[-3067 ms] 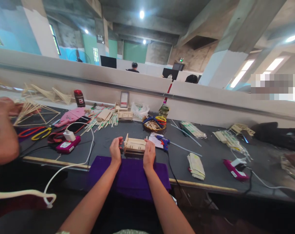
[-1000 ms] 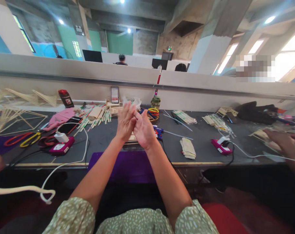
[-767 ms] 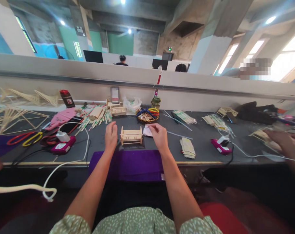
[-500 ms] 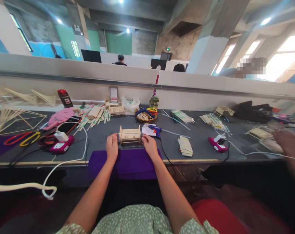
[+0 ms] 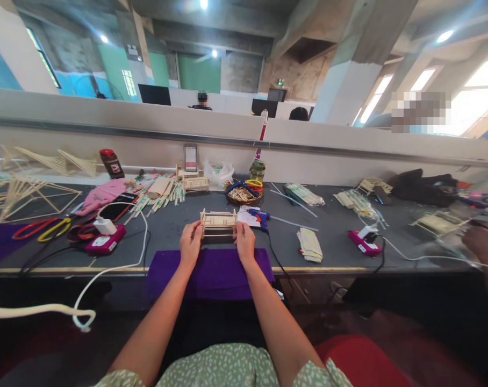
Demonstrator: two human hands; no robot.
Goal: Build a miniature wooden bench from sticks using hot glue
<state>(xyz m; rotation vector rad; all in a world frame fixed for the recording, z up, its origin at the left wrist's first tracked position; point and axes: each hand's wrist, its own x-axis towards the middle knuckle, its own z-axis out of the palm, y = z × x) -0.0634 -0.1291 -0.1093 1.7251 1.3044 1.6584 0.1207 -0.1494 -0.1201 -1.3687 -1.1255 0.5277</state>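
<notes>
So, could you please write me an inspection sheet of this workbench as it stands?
Surface: dark grey bench, purple cloth over its near edge.
Job's things: small wooden stick frame, gripped at both ends.
Clutter: blue glue gun, basket of sticks, scissors, pink cloth, stick structures.
Grippers: left hand and right hand hold the frame.
Cables: white cable, black glue-gun cord.
Surroundings: grey partition; another person's hand at far right.
</notes>
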